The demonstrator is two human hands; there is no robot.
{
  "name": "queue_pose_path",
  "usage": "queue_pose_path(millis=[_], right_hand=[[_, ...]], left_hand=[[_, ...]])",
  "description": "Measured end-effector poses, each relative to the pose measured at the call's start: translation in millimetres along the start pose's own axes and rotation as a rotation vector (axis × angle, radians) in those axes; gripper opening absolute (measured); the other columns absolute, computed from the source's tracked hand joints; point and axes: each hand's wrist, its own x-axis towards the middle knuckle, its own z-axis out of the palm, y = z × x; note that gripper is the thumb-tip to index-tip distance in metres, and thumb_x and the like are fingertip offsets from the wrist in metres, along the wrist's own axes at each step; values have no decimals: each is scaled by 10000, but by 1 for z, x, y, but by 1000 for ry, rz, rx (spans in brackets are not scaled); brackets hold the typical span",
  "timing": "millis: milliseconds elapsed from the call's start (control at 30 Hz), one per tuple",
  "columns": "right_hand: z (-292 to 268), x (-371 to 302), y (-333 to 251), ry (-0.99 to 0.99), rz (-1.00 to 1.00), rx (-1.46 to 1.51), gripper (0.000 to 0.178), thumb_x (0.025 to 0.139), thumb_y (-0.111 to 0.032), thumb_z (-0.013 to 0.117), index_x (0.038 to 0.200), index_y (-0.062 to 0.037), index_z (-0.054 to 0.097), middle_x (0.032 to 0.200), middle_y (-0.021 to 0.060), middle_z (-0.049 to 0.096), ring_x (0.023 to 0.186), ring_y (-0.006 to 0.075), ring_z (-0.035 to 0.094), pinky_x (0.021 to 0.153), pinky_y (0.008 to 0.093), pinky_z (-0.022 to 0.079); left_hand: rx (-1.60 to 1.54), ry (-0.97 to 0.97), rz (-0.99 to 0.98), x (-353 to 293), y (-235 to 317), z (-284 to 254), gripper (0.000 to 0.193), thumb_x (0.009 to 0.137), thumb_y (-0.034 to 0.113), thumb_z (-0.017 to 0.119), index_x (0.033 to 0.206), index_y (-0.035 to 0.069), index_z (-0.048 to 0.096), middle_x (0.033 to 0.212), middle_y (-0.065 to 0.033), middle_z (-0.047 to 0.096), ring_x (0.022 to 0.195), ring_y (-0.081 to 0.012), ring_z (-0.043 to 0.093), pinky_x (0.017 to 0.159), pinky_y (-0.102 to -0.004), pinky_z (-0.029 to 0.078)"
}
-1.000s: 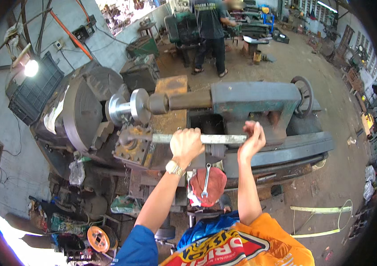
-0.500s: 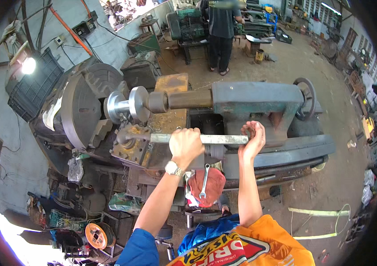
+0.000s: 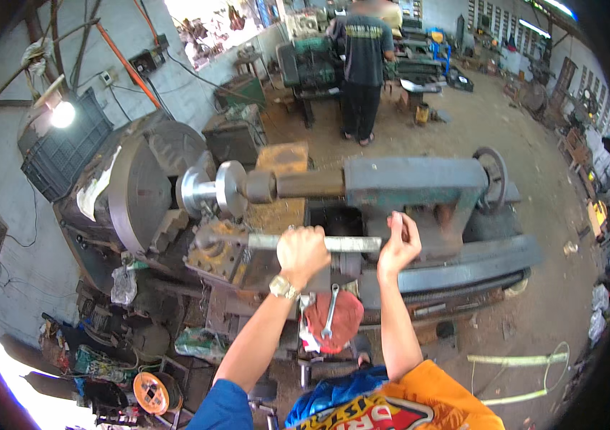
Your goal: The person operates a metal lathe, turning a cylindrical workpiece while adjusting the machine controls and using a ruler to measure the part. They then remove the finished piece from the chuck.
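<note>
Metal bar [image 3: 355, 244], long axis left to right, left hand [image 3: 303, 254] clasping it, right hand [image 3: 399, 249] half curled

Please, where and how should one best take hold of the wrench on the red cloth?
The wrench is probably best pinched at mid-shaft, coming from above: it lies along the top of the red cloth, its slim shaft runs between two wider heads, and nothing covers it.

Right of centre, your lathe bed [image 3: 463, 266] carries a blue-grey tailstock [image 3: 416, 176]. Below centre, you have a wrench [image 3: 331, 312] on a red cloth [image 3: 346, 319]. Lower right, pale strips [image 3: 509, 360] lie on the floor [image 3: 523, 304].
</note>
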Motion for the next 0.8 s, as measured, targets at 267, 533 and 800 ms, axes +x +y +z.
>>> queue_pose_path(millis=[267,533,800], right_hand=[[-34,-40,-94,64,97,-183,183,984,-129,598,936,29,676,927,41,661,882,146,606,839,289,486],[-7,11,9,-49,5,-25,208,971,-138,688,1027,61,710,986,95,723,917,157,665,885,290,519],[-26,-42,-91,160,304,-129,335,1030,-289,525,1135,-8,674,1197,100,677,1041,230,628,920,390,483]], left_hand=[[5,-13,17,2,-2,-1,162,631,218,725,733,103,673,774,-110,726,754,-270,715,739,-395,547],[-12,-21,-2,4,0,2,115,652,187,707,736,109,695,747,-108,716,734,-288,717,697,-408,561],[-77,17,36,3,-3,5,104,682,178,666,740,95,690,734,-116,715,729,-266,718,730,-391,541]])
